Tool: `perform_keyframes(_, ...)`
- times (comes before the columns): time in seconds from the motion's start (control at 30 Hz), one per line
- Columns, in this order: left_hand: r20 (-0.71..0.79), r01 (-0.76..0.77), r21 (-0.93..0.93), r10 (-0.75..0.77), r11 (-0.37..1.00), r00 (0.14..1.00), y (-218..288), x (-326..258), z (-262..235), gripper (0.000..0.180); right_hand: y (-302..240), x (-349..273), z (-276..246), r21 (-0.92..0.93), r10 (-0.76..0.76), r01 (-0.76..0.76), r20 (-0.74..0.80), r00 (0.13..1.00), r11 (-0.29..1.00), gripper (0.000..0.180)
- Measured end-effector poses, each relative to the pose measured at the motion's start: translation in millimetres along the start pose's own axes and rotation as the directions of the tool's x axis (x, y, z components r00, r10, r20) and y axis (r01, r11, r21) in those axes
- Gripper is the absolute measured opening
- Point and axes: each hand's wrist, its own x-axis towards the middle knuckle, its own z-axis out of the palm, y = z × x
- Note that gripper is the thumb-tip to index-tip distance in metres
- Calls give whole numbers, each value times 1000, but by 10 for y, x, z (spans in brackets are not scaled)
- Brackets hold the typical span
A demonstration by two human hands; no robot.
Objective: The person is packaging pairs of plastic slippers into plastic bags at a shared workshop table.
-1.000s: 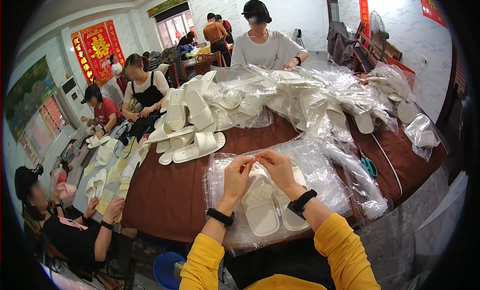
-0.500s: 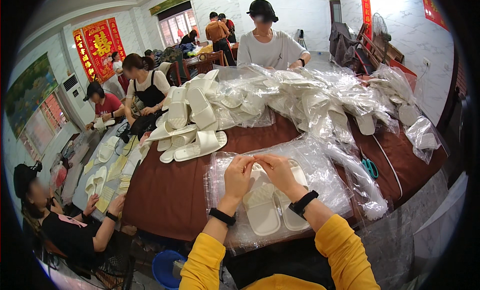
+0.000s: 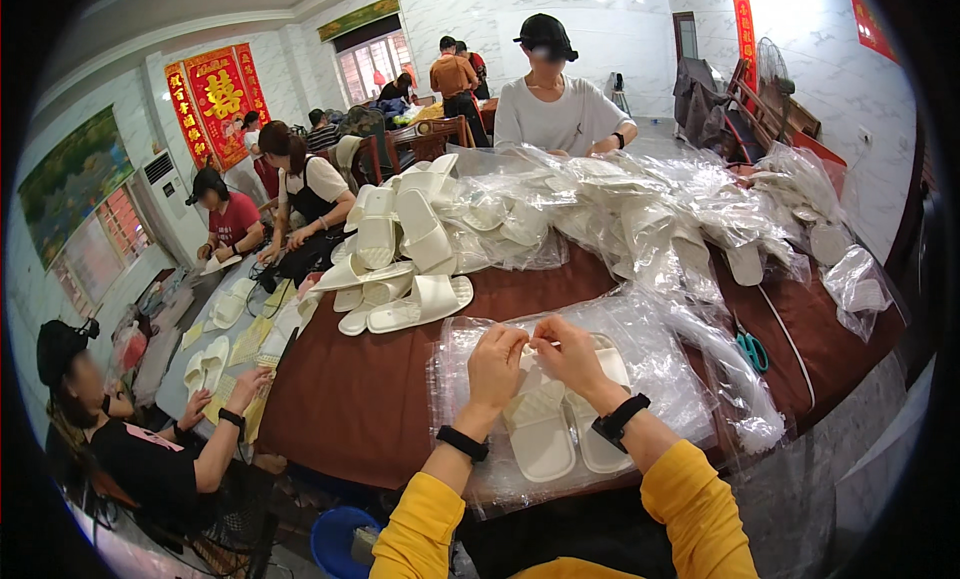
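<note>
Head view. Landmark: the pair (image 3: 541, 441), two cream slippers of matte, moulded look, flat-bodied with rounded ends and broad quilted straps, lying side by side below my hands. Whether they lie inside or on top of the clear film (image 3: 680, 404) around them, I cannot tell; it is glossy, thin and wrinkled.

Left hand (image 3: 497, 366) and right hand (image 3: 572, 357): both over the far end of the pair, tips nearly meeting, thumb and forefinger of each pressed together. What they pinch, if anything, cannot be made out.

Beyond the pair, to its left: loose slippers (image 3: 420, 224), stacked at odd angles. Beyond, to its right: bagged slippers (image 3: 640, 204) in crinkled, shiny plastic. Right of the pair: scissors (image 3: 752, 351), teal looped handles. Left of the pair: smooth brown cloth (image 3: 350, 409).
</note>
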Motion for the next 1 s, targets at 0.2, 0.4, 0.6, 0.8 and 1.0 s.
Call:
perform_keyframes(0.2, 32, -7, 25, 6, 1000, 999, 5, -18, -28, 5, 34, 12, 17, -59, 14, -11, 45, 999, 998, 11)
perform_keyframes(0.4, 93, -64, 168, 48, 984, 994, 9, -26, 34, 6, -37, -11, -50, -194, 18, -10, 39, 999, 981, 11)
perform_keyframes(0.6, 73, 5, 167, -18, 986, 997, 20, -33, 19, 6, 17, -34, 1, -28, 34, -35, -31, 999, 999, 11)
perform_keyframes(0.8, 93, -5, 140, -8, 990, 996, 20, -38, 6, 7, 55, -22, -11, 57, 108, -108, -10, 994, 993, 11)
perform_keyframes(1.0, 97, -78, 182, 61, 980, 993, 11, -26, 18, 6, 48, -17, -12, -159, -9, 13, 23, 1000, 987, 11)
